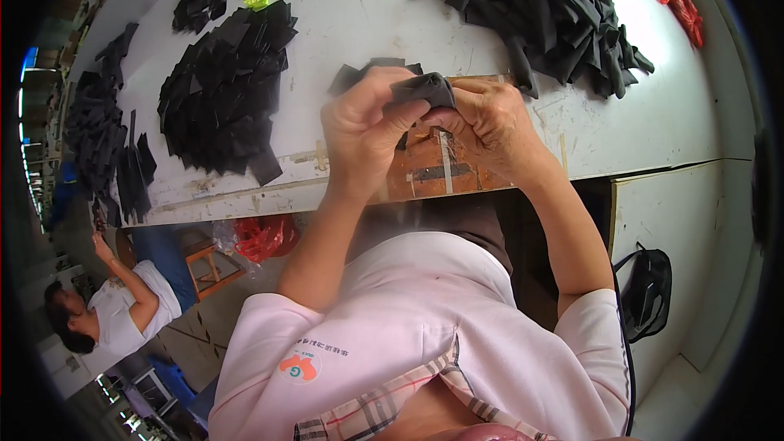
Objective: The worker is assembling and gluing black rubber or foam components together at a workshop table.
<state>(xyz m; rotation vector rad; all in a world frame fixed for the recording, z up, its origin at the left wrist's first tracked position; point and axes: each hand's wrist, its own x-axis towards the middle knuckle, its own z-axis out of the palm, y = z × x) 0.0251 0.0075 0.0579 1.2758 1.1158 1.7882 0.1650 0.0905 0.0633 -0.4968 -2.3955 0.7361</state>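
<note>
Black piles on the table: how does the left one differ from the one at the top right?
The left pile holds flat, angular pieces overlapping in a low spread; the right pile holds longer, strip-like pieces, some of them folded, heaped loosely. The left pile reaches the table's near edge; the right pile sits farther back. Both are black and lie untouched, apart from the hands.

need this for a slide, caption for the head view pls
Both hands fold a black fabric piece over a white table.
</note>
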